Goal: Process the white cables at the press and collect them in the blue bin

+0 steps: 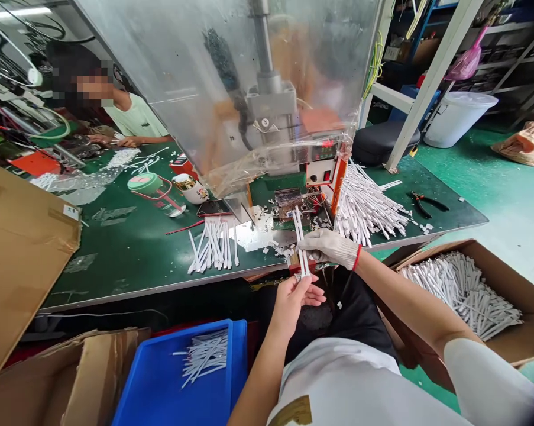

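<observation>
While the green worktop (pixel 129 248) spans the view, a press (pixel 271 100) stands on it behind a transparent guard (pixel 182 65). An open cardboard box (pixel 499 269), filled with white strips, is located below the worktop's right end. A blue bin (pixel 169 402) at lower left contains further strips. A large strip pile (pixel 366 207) lies right of the press; a smaller strip group (pixel 216 245) lies at its left, near the front edge. Pliers (pixel 429 202) rest beside the large pile. The gloved right hand (pixel 331 245) is closed on the middle of two white strips (pixel 300 234) in front of the press. The bare left hand (pixel 293 296) pinches their lower ends between thumb and index finger, remaining fingers loosely extended.
</observation>
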`<action>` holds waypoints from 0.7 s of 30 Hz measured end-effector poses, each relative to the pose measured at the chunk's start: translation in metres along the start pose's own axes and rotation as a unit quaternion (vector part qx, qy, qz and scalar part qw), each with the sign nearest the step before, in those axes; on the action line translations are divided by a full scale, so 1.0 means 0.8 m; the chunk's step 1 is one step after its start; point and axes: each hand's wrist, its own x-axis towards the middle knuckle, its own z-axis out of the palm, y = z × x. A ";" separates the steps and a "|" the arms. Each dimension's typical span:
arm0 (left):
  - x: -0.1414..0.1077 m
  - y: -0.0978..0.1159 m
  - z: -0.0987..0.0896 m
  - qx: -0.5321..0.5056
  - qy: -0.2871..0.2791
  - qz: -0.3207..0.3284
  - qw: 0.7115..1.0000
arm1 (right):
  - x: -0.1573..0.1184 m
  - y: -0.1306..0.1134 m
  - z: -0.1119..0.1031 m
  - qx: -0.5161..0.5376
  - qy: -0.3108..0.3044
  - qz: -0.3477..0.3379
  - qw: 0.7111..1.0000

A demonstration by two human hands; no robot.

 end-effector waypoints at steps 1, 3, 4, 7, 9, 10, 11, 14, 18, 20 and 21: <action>0.003 0.003 -0.002 -0.005 0.003 0.000 1.000 | 0.011 0.003 -0.001 0.014 -0.003 0.010 1.000; 0.007 0.008 -0.006 -0.005 0.004 -0.003 1.000 | 0.028 0.012 0.000 0.041 0.005 0.024 0.999; 0.008 0.010 -0.007 0.001 0.001 -0.006 1.000 | 0.035 0.017 0.002 0.054 0.013 0.028 0.998; 0.009 0.015 -0.008 0.027 -0.004 -0.020 0.999 | 0.045 0.030 0.005 0.088 0.031 0.038 0.995; 0.009 0.016 -0.008 0.037 -0.001 -0.023 0.999 | 0.046 0.033 0.007 0.097 0.038 0.043 0.994; 0.009 0.017 -0.008 0.038 0.001 -0.022 0.999 | 0.046 0.033 0.007 0.098 0.040 0.047 0.993; 0.009 0.017 -0.008 0.037 0.002 -0.021 0.999 | 0.046 0.032 0.007 0.099 0.043 0.052 0.993; 0.011 0.018 -0.007 0.035 0.001 -0.022 0.999 | 0.045 0.030 0.007 0.106 0.045 0.059 0.992; 0.012 0.018 -0.007 0.032 -0.003 -0.024 0.999 | 0.046 0.030 0.005 0.106 0.035 0.060 0.992; 0.011 0.018 -0.008 0.032 -0.004 -0.024 0.999 | 0.047 0.030 0.005 0.107 0.033 0.065 0.992; 0.011 0.017 -0.008 0.032 -0.004 -0.024 0.999 | 0.046 0.030 0.005 0.109 0.034 0.066 0.991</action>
